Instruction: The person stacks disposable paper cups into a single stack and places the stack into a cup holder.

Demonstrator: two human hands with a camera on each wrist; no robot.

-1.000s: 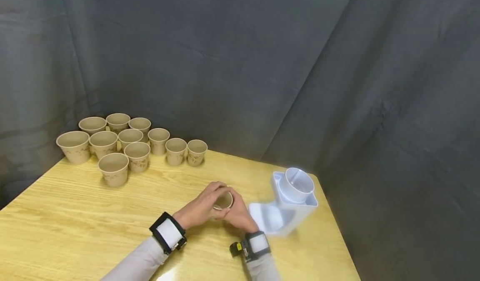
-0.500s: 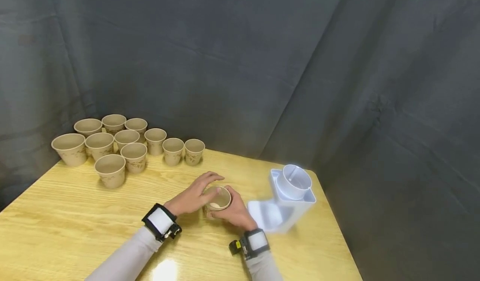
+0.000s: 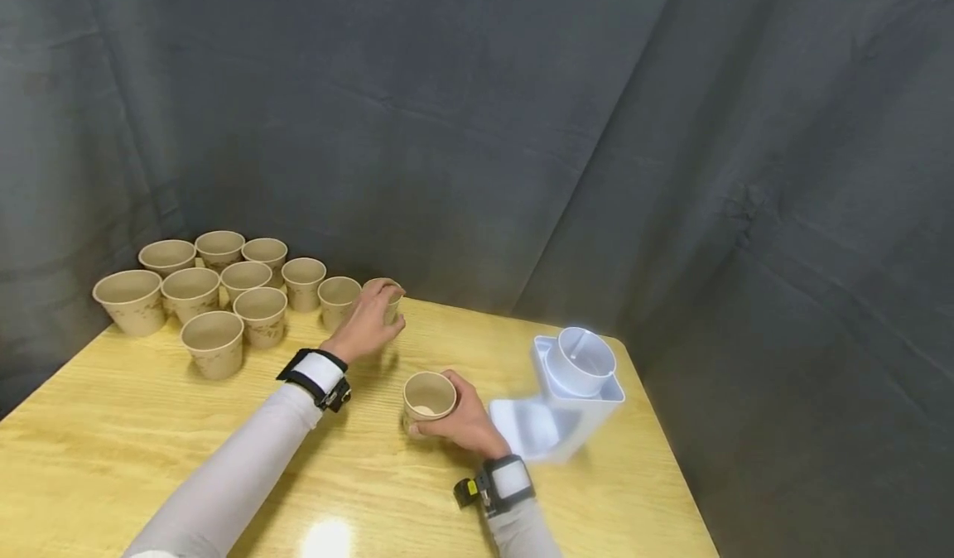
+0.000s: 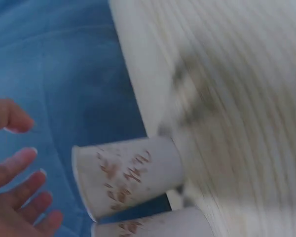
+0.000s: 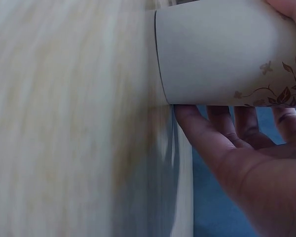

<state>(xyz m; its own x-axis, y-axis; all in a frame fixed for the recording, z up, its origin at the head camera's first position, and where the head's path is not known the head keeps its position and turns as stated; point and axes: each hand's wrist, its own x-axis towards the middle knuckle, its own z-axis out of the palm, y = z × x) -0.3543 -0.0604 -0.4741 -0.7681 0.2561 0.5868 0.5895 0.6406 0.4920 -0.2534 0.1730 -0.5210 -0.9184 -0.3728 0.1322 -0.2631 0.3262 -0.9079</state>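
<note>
Twelve cups (image 3: 214, 355) can be counted (eleven grouped together, plus one apart in the right hand (image 3: 469, 419)). There are two hands (image 3: 365, 326), two wristbands (image 3: 318, 371), two sleeves (image 3: 246, 450), one white container (image 3: 575, 416) and one table (image 3: 402, 500).

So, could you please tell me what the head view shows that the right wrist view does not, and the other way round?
Only the head view clearly shows the left hand, the other cups, the white device and the inside of the held cup.

Only the right wrist view shows the inner side of the right hand's fingers and a clear, close look at the flower print on that cup.

Both show the right hand gripping the held cup, with the table around it.
</note>
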